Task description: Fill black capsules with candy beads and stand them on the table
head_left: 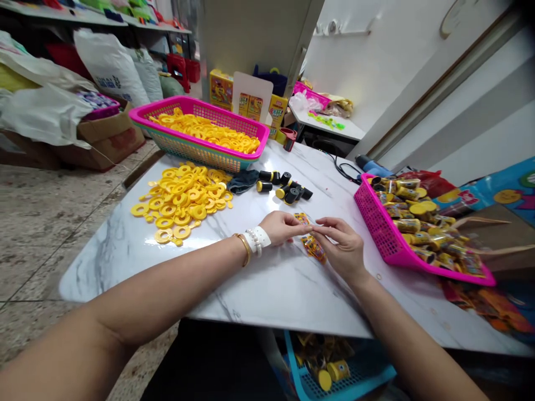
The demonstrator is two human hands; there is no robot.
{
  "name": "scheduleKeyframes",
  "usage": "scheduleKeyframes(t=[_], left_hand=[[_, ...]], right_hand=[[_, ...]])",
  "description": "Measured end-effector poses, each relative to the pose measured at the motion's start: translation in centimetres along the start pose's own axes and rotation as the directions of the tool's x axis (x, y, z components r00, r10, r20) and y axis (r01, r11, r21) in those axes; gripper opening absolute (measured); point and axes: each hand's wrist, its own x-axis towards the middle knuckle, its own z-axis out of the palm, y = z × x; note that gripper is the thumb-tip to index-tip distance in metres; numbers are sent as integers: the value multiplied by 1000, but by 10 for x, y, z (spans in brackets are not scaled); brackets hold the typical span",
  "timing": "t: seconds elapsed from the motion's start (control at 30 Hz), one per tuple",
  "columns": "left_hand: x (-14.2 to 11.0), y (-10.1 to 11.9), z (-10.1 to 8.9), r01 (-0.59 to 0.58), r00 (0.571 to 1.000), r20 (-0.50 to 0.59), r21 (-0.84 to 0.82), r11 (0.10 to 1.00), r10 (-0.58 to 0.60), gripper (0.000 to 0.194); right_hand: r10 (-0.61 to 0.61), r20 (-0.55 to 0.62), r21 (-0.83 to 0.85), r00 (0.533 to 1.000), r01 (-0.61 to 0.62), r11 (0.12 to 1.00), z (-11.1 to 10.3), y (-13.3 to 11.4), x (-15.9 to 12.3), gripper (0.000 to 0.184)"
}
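My left hand [283, 227] and my right hand [343, 245] meet over the table, thumbs and fingertips pinched together. Whatever lies between the fingertips is too small or hidden to make out. Right beneath them are colourful yellow-orange printed labels [313, 249], partly covered by the fingers. Just beyond the hands lies a group of small black cylinders [292, 194], some with yellow ends. A loose pile of yellow ring-shaped plastic pieces [181, 197] spreads to the left of my left hand.
A pink basket [140, 113] of yellow pieces stands at the back left, a dark cloth [243, 181] beside it. On the right, a pink basket [378, 234] holds many labelled yellow cylinders. Below the table edge sits a blue basket [298, 379] with similar cylinders. Printed boxes [221, 89] stand behind.
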Motion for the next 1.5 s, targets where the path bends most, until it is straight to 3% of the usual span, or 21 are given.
scheduleKeyframes(t=[0.1, 0.13, 0.2, 0.27, 0.3, 0.37, 0.43, 0.5, 0.6, 0.77, 0.97, 1.13, 1.23, 1.33, 1.43, 1.5], left_hand=[[5, 4, -12, -20, 999, -42, -68, 998, 17, 36], [7, 5, -17, -24, 998, -65, -71, 997, 19, 34], [9, 8, -24, -34, 996, -88, -50, 998, 29, 32], [11, 10, -28, -48, 993, -110, 16, 999, 49, 34], [11, 10, -28, -54, 987, -150, 59, 997, 62, 36], [10, 9, -24, -69, 949, -298, 136, 988, 108, 37], [8, 8, -18, -98, 879, -448, 169, 981, 165, 37], [5, 7, -11, -135, 842, -503, 158, 978, 197, 39], [0, 7, -3, -132, 863, -480, 91, 987, 160, 40], [-5, 11, 1, -32, 928, -373, -69, 997, 4, 39], [-6, 15, -3, 108, 953, -254, -217, 970, -163, 42], [0, 10, -7, 59, 951, -254, -414, 908, -178, 34], [0, 13, -9, 47, 945, -286, -354, 934, -157, 27], [-1, 18, -10, 35, 947, -283, -372, 927, -150, 26], [0, 20, -14, 46, 951, -249, -473, 880, -184, 23], [2, 18, -18, 56, 956, -222, -508, 859, -194, 19]], right_hand=[[148, 59, 158, 987, -156, 975, 14, -13, 28, 26], [244, 126, 224, 962, -267, 937, 18, -14, 37, 33], [380, 337, 303, 861, -481, 822, 24, -13, 51, 40], [409, 474, 331, 780, -588, 738, 31, -11, 57, 39], [416, 475, 353, 775, -601, 717, 34, -9, 57, 38], [467, 360, 414, 808, -587, 696, 41, -7, 52, 40], [522, 221, 431, 824, -563, 706, 45, -7, 45, 43], [540, 146, 419, 829, -547, 725, 46, -7, 39, 45], [539, 98, 419, 836, -527, 740, 43, -10, 36, 48], [507, 59, 418, 860, -483, 769, 42, -16, 33, 50], [415, 33, 323, 909, -403, 856, 46, -15, 28, 47], [253, 77, 111, 964, -261, 959, 48, -15, 27, 43], [243, 89, 87, 966, -251, 964, 48, -18, 27, 41], [249, 122, 173, 961, -267, 948, 43, -14, 33, 40], [312, 88, 272, 946, -324, 906, 38, 1, 53, 37], [304, 52, 171, 951, -308, 936, 38, 13, 72, 32]])
